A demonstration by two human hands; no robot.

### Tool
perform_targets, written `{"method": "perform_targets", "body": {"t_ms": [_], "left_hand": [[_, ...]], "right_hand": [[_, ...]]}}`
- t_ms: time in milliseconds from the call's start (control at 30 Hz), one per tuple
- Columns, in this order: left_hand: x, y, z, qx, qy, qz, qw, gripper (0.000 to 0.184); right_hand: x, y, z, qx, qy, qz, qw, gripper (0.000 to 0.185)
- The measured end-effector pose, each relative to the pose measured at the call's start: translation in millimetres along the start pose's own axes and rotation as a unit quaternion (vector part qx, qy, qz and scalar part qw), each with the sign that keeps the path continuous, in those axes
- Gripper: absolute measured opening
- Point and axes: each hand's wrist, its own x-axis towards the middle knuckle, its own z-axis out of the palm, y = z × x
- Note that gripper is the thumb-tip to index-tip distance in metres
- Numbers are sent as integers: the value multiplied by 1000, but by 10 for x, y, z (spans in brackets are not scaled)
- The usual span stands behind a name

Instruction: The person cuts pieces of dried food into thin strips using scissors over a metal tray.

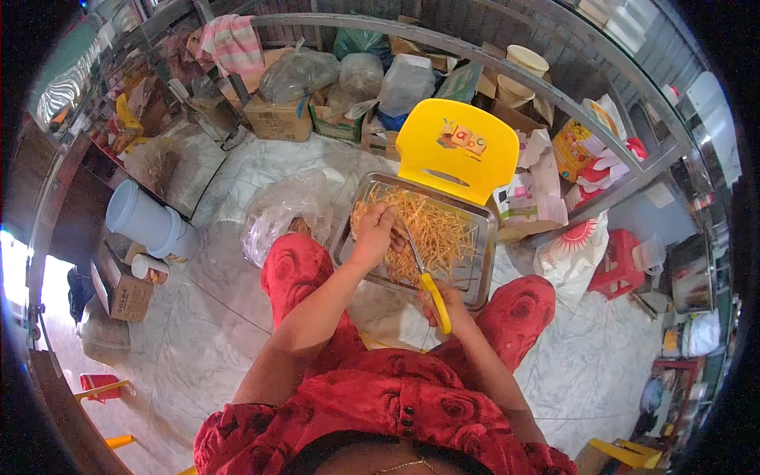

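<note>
While the right hand (446, 307) grasps the yellow-handled scissors (433, 294) at the frame's centre, their blades slant up-left toward the nearby left hand (378, 236), whose bent fingers seem to pinch pale strips (438, 229) above the metal tray (489, 257).

Strong fisheye bending, bright left-edge glare

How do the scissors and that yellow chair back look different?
The scissors are narrow, the chair back broad. The scissors have metal blades; the chair back carries printed "abc" letters. The right hand holds the scissors; the chair back stands beyond the tray. Both show yellow.
</note>
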Motion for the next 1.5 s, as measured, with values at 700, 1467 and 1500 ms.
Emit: {"method": "perform_targets", "body": {"t_ms": [700,1467,1500], "left_hand": [[-29,14,40,63,-29,-27,997,17],[-140,-101,110,74,-81,-24,994,16],[-146,-98,116,59,-82,-31,994,16]], "right_hand": [[32,-55,21,-6,-26,-12,1000,35],[34,8,26,6,12,-30,999,37],[29,8,24,6,12,-29,999,37]]}}
